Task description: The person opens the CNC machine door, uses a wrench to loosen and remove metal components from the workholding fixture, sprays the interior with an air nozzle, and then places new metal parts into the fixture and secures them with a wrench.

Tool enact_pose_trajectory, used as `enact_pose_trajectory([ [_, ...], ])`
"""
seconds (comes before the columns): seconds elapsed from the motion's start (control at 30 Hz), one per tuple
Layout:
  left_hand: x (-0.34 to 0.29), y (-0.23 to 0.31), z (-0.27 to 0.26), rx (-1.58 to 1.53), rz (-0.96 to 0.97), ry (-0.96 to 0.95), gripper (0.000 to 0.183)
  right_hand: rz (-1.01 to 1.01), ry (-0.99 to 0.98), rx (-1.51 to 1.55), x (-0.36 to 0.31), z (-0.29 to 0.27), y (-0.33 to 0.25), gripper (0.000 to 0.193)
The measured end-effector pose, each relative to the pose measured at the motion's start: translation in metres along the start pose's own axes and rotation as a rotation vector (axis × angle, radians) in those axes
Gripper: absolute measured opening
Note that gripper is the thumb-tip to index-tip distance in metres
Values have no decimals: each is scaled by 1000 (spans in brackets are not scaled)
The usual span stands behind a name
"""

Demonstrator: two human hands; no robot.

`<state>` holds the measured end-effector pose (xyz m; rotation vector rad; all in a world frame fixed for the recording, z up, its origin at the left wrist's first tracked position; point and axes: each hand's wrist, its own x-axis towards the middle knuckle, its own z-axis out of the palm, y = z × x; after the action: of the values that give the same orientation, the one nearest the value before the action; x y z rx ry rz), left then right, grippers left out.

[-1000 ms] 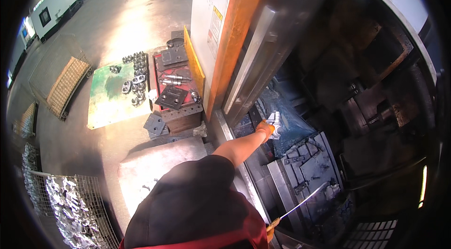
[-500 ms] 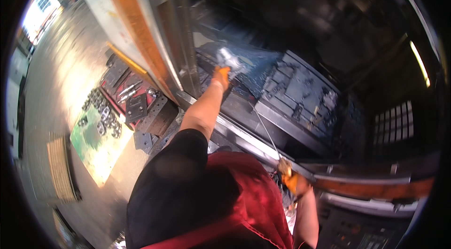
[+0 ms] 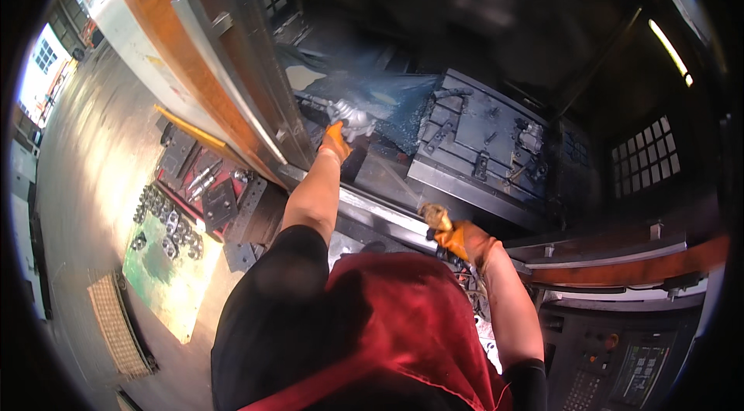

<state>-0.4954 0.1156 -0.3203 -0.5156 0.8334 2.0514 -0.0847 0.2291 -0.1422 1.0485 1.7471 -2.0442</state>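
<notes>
My left hand (image 3: 335,141), in an orange glove, reaches into the dark machine bay and is closed on a silver metal casting (image 3: 353,118). The casting is rounded and uneven in shape, held above the wet bluish floor of the bay. At the bay's front edge, my right hand (image 3: 463,242), also gloved in orange, is wrapped round a brass-coloured blow gun (image 3: 435,217). A thin tube runs from the gun toward the casting, faint and blurred. The palm side of both hands is hidden.
Right of the casting lies a machine table (image 3: 484,128) with clamps and another metal part (image 3: 530,136). A metal sill (image 3: 387,212) crosses before me. To the left, several small parts sit on a green board (image 3: 167,279), beside a red tool tray (image 3: 190,192). A control panel (image 3: 620,364) stands lower right.
My right hand has come up and left with the blow gun, closer to the casting. The casting, still in my left hand, appears sharper and turned. The whole view has shifted slightly.
</notes>
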Motion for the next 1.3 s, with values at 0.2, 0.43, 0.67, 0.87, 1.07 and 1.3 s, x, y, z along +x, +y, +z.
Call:
enact_pose_trajectory([
  [0.2, -16, -12, 18, 2647, 528, 77, 47, -153, -51, -508, 33, -44, 36, 40],
  [0.43, 17, -7, 40, 2403, 35, 79, 61, -128, 80, -215, 63, -45, -19, 31],
  [0.67, 7, -25, 37, 1494, 305, 271, 55, -148, 43, -415, 64, -77, -4, 23],
  [0.87, 21, -25, 0, 453, 276, 133, 54, -61, -108, -294, 40, -82, 21, 24],
  [1.07, 44, 5, -62, 25, 114, 85, 49, 82, 7, -480, 3, -31, -15, 21],
  [1.3, 8, -9, -16, 84, 253, 95, 69, -256, -64, -427, 31, -41, 31, 34],
])
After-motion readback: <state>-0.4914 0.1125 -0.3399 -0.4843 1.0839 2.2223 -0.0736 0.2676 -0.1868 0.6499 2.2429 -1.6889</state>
